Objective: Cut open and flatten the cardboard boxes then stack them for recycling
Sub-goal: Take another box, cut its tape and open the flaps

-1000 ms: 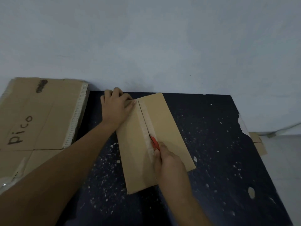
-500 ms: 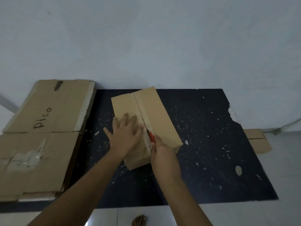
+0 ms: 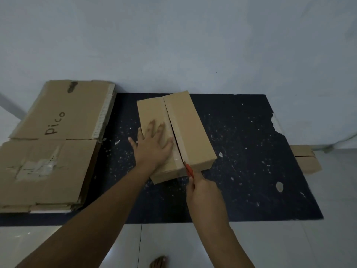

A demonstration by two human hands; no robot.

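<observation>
Step in hand: slitting tape seam of box (image 3: 174, 136), which lies closed on dark mat (image 3: 251, 161). Left hand (image 3: 152, 146) presses flat on lid, fingers spread. Right hand (image 3: 202, 192) grips red cutter (image 3: 189, 170), blade at near end of seam (cut there seems almost finished). Next move probably needs cutter put away from fingers, then flaps lifted. Flattened stack (image 3: 50, 144) waits at left, well apart. Cardboard scrap (image 3: 307, 161) at right edge; nothing blocks.

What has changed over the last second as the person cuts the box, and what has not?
The red cutter travelled down the taped seam to the box's near end. The left hand moved from the far end to press flat mid-box. The right hand still grips the cutter; the flattened stack is unmoved.
</observation>
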